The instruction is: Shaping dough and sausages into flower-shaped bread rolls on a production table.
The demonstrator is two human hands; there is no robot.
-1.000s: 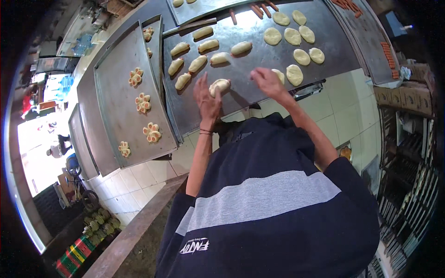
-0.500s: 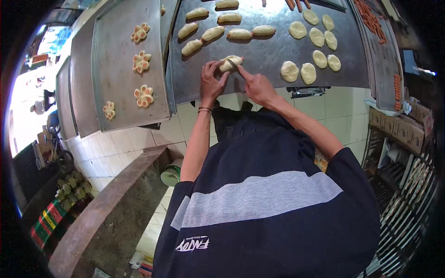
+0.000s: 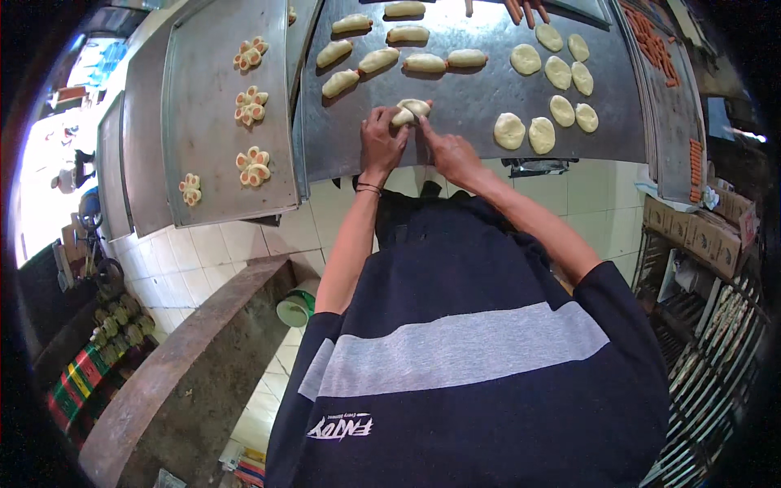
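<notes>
Going left to right from the big steel tray: flower-shaped dough pieces sit on the tray beside it, finished rolled logs line its upper left, flat dough rounds wait on its right. At its near edge, left hand and right hand both have fingers curled, pinching the dough piece between them. Looks mid-roll to me; next it needs the seam pressed closed, gently, and an even log shape.

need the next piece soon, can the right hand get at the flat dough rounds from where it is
Probably yes: the right hand is on the dough piece, and the nearest flat rounds lie just beside it on bare tray.
</notes>
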